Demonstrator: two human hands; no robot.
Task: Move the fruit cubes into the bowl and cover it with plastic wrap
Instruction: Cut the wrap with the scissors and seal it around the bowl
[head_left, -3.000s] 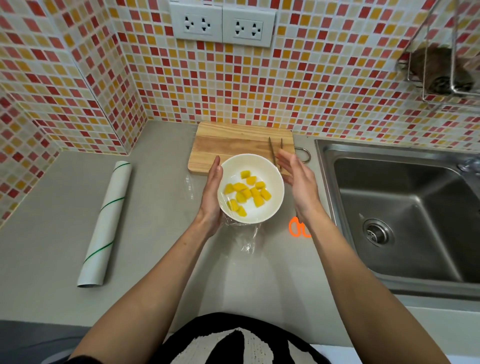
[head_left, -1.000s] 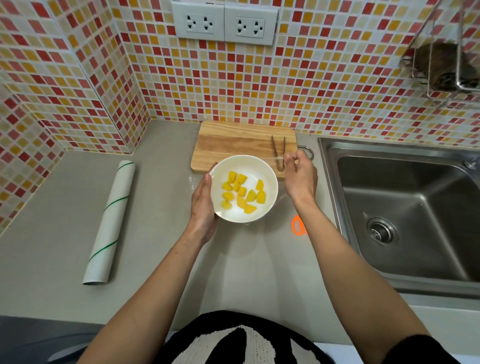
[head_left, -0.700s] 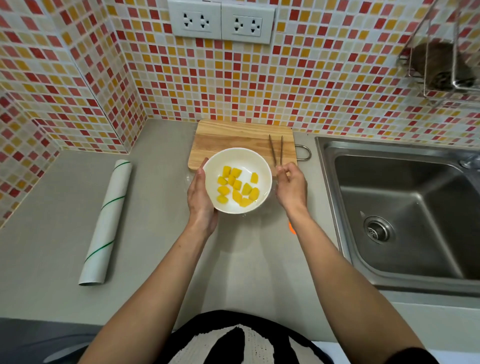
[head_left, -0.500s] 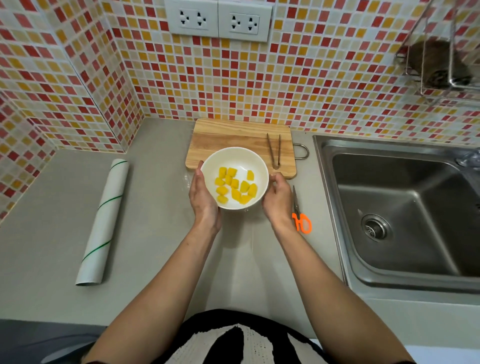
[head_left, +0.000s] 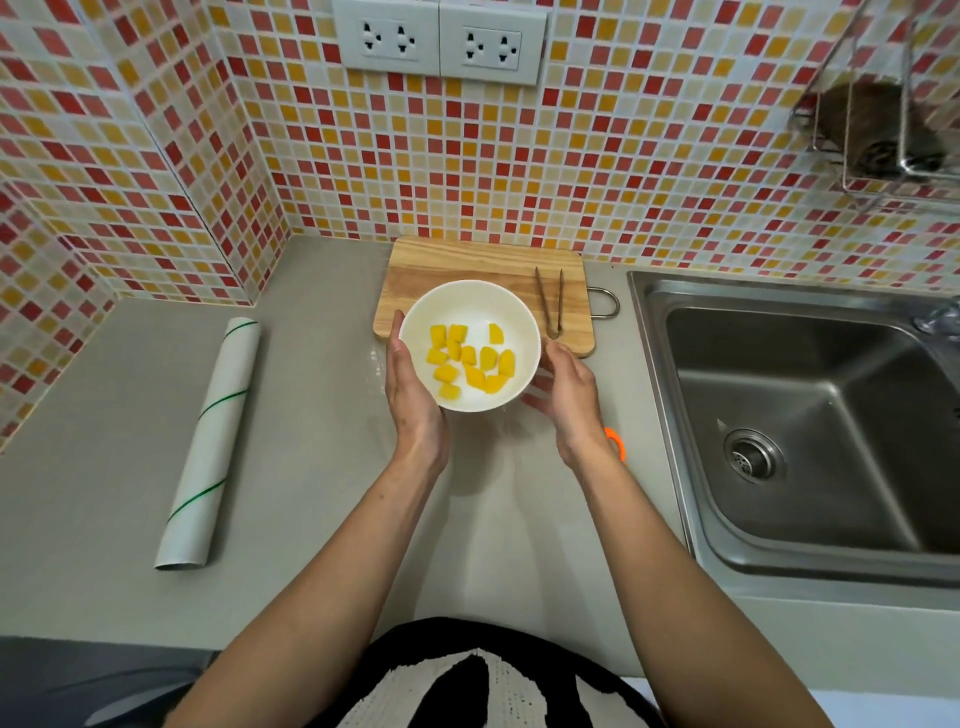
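From the head view we see the white bowl (head_left: 470, 345) of yellow fruit cubes (head_left: 467, 364) at the cutting board's (head_left: 467, 265) near edge — our left hand (head_left: 413, 400) and right hand (head_left: 566, 392) cup its sides, fingers curled against it; the wrap roll (head_left: 210, 447) lies well left.

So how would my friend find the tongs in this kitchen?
Start at the steel sink on the right and look just left of it for the wooden cutting board against the tiled wall. The tongs lie on the board's right side, beside the white bowl: two thin dark prongs joined at the near end.
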